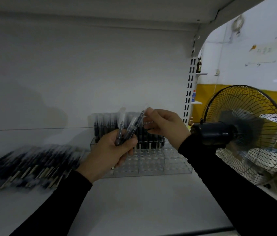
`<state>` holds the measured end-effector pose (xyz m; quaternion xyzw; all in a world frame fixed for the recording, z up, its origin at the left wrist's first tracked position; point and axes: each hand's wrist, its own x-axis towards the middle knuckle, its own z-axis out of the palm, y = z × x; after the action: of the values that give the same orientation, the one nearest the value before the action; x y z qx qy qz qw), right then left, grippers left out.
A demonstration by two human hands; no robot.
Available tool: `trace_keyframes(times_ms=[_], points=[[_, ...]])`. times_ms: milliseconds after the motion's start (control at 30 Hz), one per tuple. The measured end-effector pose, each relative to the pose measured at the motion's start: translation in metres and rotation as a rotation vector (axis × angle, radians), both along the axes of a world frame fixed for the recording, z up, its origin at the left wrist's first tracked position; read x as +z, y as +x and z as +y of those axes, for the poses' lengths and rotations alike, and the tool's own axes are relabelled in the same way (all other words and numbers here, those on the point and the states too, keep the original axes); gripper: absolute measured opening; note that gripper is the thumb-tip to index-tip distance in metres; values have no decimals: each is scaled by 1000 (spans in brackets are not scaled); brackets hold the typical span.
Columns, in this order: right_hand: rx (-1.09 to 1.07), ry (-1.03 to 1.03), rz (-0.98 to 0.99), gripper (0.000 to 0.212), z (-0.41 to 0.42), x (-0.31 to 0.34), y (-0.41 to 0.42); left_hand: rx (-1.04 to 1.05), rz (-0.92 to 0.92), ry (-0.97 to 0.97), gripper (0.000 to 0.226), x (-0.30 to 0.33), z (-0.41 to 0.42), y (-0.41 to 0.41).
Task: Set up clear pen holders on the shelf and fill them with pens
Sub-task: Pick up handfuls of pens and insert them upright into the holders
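Head view: left hand (108, 153) grips a few pens (125, 132); right hand (164, 124) pinches one's top, drawing it out. Holder (151, 160) on shelf (143, 201), back rows filled. Next: seat pen in an empty hole.

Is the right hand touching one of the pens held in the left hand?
Touching. The head view shows the right hand pinching the top end of one pen that rises from the bunch gripped by the left hand.

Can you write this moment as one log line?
left hand: grips pens | right hand: pinches one pen's top | holder: back rows filled
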<state>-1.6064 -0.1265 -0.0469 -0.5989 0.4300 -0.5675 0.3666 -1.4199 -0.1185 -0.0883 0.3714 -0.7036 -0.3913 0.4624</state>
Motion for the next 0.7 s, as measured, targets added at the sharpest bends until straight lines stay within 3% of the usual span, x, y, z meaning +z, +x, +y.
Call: trace_keyframes(times_ms=[200,367,567,700], points=[[96,29,-275,9,0,3,2,-31,-7,4,20,4,5,-1],[-9,-37,-488,7,-10,13,-29,-9,40,66,24,4,4,-2],[-429,-222,-88,5,-27,8,-68,-1,55,107,18,2,2,-3],[-531,-223,44,12,-35,0,-75,-4,48,98,17,1,0,-3]])
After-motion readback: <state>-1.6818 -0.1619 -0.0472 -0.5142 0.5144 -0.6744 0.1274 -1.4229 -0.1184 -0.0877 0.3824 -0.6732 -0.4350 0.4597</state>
